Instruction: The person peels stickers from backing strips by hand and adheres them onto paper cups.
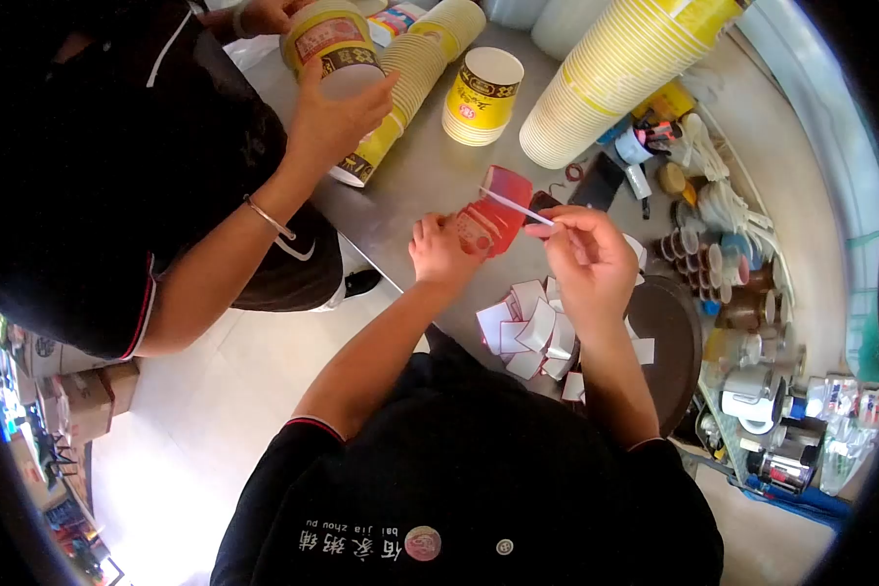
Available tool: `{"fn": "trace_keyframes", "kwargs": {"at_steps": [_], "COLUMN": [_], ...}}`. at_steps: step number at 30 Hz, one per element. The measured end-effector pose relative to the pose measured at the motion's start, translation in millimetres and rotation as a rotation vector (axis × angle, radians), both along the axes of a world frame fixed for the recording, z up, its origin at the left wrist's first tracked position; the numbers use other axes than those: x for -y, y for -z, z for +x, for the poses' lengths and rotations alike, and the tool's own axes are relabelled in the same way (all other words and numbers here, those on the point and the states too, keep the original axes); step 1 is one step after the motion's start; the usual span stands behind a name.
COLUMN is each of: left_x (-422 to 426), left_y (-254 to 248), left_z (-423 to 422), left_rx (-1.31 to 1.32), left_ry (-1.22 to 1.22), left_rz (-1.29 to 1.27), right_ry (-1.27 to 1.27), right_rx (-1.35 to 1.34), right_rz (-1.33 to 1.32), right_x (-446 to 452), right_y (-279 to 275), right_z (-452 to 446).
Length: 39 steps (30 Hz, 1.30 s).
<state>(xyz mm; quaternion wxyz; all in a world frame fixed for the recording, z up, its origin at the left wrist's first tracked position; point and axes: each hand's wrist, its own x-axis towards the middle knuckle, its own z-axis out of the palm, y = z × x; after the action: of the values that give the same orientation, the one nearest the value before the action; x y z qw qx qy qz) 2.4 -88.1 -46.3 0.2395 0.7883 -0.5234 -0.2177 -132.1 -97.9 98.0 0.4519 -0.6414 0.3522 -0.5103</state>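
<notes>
My left hand (441,251) is closed at the lower left edge of several red printed cards or labels (511,217), its fingertips gripping them over the metal table. My right hand (593,259) pinches the end of a thin white strip (518,206), which slants up and left across the red cards. Just below, between my forearms, lies a loose pile of small white pieces with red edges (529,330). Beyond the cards stands a short stack of yellow paper cups (481,96).
At the left a co-worker's hands (347,112) hold a yellow paper tub (328,41). A tall leaning cup stack (606,83) rises at the back. A phone (598,182), small jars (698,264) and a dark round stool or lid (666,342) are on the right.
</notes>
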Motion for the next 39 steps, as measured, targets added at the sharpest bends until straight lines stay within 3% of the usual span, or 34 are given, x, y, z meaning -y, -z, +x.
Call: {"fn": "trace_keyframes", "kwargs": {"at_steps": [5,8,10,13,17,19,21,23,39], "left_x": [-12.4,-25.7,-38.0,-64.8,-116.6,-137.6,-158.7,-176.4,-197.9], "left_y": [14.3,9.9,5.9,21.6,-20.3,-5.8,-24.5,-27.6,-39.1], "left_z": [11.1,23.7,33.4,41.9,54.9,63.3,72.7,79.0,79.5], "left_rx": [0.001,-0.221,-0.633,-0.755,-1.097,-0.946,-1.100,-1.080,-1.101], "left_ry": [-0.065,-0.084,-0.031,0.037,-0.082,-0.095,-0.062,-0.135,-0.169], "left_rz": [-0.227,-0.291,-0.183,-0.360,-0.152,-0.241,-0.231,-0.156,-0.286], "right_ry": [-0.005,-0.005,-0.003,-0.019,-0.026,-0.040,-0.065,-0.064,-0.062], "right_rx": [0.054,0.010,-0.067,-0.125,-0.159,-0.156,-0.211,-0.224,-0.303], "right_rz": [-0.007,-0.033,-0.119,-0.192,-0.268,-0.250,-0.328,-0.385,-0.454], "right_x": [-2.9,-10.0,-10.2,-14.2,-22.8,-30.8,-35.2,-37.3,-48.1], "right_y": [2.5,-3.8,-1.2,1.0,3.3,0.7,1.2,2.3,-4.3], "right_z": [6.5,19.8,24.2,33.1,46.0,52.1,56.3,59.6,69.8]}}
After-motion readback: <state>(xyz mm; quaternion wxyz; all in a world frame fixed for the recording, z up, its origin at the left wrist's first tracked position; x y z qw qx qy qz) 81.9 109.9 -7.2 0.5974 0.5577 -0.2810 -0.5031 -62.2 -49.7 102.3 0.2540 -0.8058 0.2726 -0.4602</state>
